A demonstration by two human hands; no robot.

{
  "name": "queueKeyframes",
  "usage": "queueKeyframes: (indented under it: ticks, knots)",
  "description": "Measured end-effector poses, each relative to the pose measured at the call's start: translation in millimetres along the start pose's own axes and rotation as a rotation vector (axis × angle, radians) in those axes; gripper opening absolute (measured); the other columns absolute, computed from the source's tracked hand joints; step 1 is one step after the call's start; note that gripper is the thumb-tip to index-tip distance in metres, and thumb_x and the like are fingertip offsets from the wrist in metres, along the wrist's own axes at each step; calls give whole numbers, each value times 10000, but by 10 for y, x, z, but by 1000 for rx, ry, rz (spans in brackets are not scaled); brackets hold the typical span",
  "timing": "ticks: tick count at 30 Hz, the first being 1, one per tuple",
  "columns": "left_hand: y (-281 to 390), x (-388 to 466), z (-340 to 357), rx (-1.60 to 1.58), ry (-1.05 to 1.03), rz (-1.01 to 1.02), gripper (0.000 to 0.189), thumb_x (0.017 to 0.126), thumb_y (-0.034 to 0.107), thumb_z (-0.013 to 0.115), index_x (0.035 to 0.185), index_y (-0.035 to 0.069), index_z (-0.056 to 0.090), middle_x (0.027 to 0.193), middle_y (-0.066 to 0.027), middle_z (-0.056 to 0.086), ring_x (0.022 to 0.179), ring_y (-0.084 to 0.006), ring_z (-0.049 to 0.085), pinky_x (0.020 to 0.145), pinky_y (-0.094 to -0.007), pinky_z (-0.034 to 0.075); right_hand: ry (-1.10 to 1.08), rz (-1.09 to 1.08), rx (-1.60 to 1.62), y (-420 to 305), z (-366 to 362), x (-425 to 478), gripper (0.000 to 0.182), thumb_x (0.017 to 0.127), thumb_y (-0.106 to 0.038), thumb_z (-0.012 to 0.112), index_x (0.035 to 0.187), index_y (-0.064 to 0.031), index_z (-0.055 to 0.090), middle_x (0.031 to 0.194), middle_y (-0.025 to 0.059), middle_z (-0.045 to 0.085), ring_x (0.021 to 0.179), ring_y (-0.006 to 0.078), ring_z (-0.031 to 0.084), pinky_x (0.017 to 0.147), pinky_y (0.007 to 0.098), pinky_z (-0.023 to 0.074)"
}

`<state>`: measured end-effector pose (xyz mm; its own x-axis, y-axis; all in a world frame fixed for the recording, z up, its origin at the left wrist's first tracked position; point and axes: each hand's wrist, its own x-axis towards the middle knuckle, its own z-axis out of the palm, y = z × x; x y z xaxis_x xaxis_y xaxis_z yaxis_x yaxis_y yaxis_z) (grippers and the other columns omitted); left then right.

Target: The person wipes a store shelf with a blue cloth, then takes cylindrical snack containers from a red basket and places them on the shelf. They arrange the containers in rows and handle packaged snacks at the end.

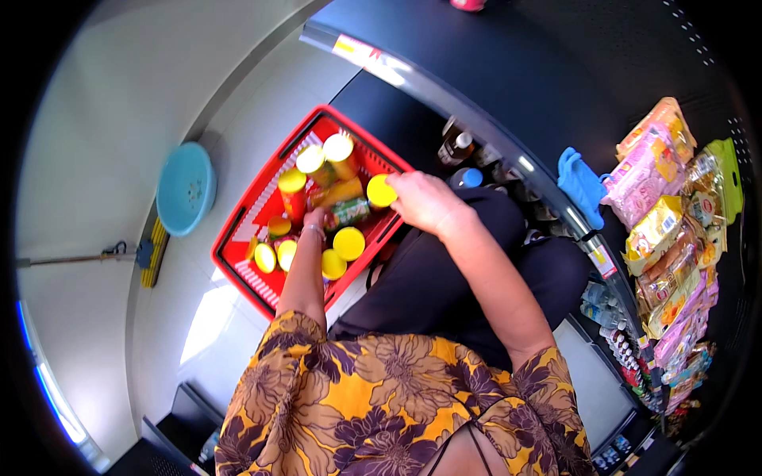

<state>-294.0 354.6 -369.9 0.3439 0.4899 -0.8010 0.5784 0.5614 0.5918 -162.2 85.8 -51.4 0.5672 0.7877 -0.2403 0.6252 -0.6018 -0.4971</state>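
A red plastic shopping basket [364,138] stands tilted in view on the floor before my knees, with several yellow-lidded canisters in it. My right hand [424,201] reaches over the basket's near right side, its fingers gripping the edge of an upright canister with a yellow lid [381,190]. Down inside the basket is my left hand [315,219], at the end of a green canister [349,213] lying on its side; its fingers are mostly hidden. A red canister [293,199] stands just beyond that hand, and an orange-yellow canister [338,191] lies next to the green one.
To the right runs a black shelf [536,71] bearing packaged snacks [649,172] and a blue cloth or glove [576,184]. Bottles [457,149] stand on the level below. At left, a light-blue basin [186,189] and a yellow-headed mop [153,253] are by the wall.
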Motion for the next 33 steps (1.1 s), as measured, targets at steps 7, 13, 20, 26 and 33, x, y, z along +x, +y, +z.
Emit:
queueKeyframes:
  ticks: [7,13,20,26,33]
  knots:
    - [-188,425,-244,-86,-9,-32,355,727,161,759,971,-86,686,879,-142,702,714,-245,660,665,-362,544,-39,46,-24,-21,3,19,222,848,-188,701,1010,-40,671,950,207,710,916,382,701,790,477,566]
    - [-26,251,-221,-22,-30,-117,369,795,215,770,1034,-49,672,948,-140,686,724,-275,667,653,-431,575,4,83,-3,2,95,32,191,835,-106,645,1004,-23,676,978,187,719,969,353,705,815,468,569]
    - [363,-558,91,3,33,40,492,771,193,838,1071,-140,633,966,-193,689,726,-317,687,665,-462,604,-5,107,-19,48,74,6,215,821,-88,651,1004,0,720,1021,187,726,992,342,709,844,458,571]
    - [692,-998,-6,202,-66,346,276,773,157,845,856,-60,696,823,-98,707,687,-205,671,675,-347,570,38,107,2,2,55,-36,203,835,-105,638,989,-21,739,1034,172,728,989,317,712,846,460,559]
    - [1027,-1503,-68,460,40,710,682,664,144,937,1168,-75,533,1065,-125,658,883,-203,659,775,-331,572,2,71,-18,24,24,-12,185,838,-108,650,976,-24,740,1003,158,734,972,305,715,828,452,549]
